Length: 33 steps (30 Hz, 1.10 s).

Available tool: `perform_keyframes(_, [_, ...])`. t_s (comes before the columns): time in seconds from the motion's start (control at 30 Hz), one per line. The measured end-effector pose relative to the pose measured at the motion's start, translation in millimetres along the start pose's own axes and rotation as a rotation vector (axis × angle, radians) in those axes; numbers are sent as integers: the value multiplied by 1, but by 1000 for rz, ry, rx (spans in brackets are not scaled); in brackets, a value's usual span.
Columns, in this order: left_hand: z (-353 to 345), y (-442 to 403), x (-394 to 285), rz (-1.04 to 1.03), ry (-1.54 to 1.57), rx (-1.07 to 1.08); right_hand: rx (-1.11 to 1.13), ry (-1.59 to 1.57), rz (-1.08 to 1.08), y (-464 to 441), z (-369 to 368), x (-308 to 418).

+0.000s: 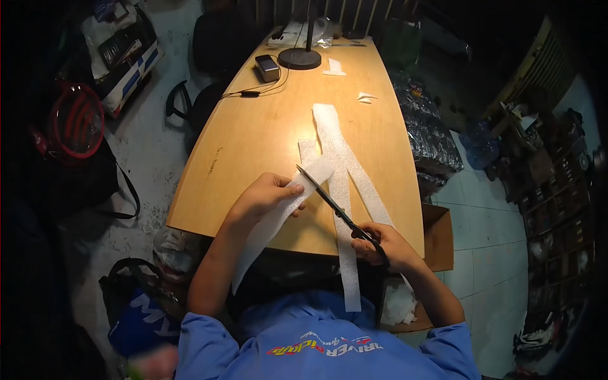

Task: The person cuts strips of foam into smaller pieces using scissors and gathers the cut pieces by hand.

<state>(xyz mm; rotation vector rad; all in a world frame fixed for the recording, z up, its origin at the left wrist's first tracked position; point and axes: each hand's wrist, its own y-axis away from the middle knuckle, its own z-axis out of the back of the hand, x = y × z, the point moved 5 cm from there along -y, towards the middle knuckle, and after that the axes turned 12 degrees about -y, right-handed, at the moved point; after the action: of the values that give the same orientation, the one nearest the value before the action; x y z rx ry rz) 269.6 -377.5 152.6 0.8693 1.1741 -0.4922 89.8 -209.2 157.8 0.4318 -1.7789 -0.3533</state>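
Note:
My left hand point(273, 193) pinches a white foam strip point(266, 221) near its upper end; the strip's tail hangs down past the table's front edge. In my right hand point(380, 246) are black-handled scissors point(335, 208), pointing up and left. Their blades lie across the held strip, just beyond my left fingers. Whether the blades are fully closed I cannot tell. Beyond and to the right, more white foam strips point(329, 130) lie on the table, partly overlapping, and one long strip point(348, 272) runs over the front edge.
On the wooden table point(215, 152) stand a lamp base point(299, 59) and a dark phone-like device point(267, 68) with cables. Small white scraps point(365, 97) lie at the far right. A cardboard box point(437, 237) is beside the table's right edge, and a chair point(206, 104) at its left.

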Motion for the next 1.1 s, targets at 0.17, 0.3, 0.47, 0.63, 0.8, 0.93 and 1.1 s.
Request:
perform_keyframes(0.17, [5,3,8,5,21,4,22,-62,46,-5,-2,0])
perform_keyframes(0.3, [-7,19,-7,-117,-58,22,-80,-46,268,-1,-3,30])
perform_keyframes(0.47, [-56,31,-30,-195,-328,106,-165,67,476,-5,-17,66])
perform_keyframes(0.63, [-63,32,-36,-192,-244,54,-169,34,524,-11,-17,65])
perform_keyframes(0.8, [-52,43,-22,-191,-196,172,-233,-44,622,-5,1,79])
perform_keyframes(0.93, [-40,57,-26,-195,-115,153,-200,-78,680,5,10,94])
perform_keyframes(1.1, [-17,63,-36,-247,-90,-11,-204,-24,602,30,10,96])
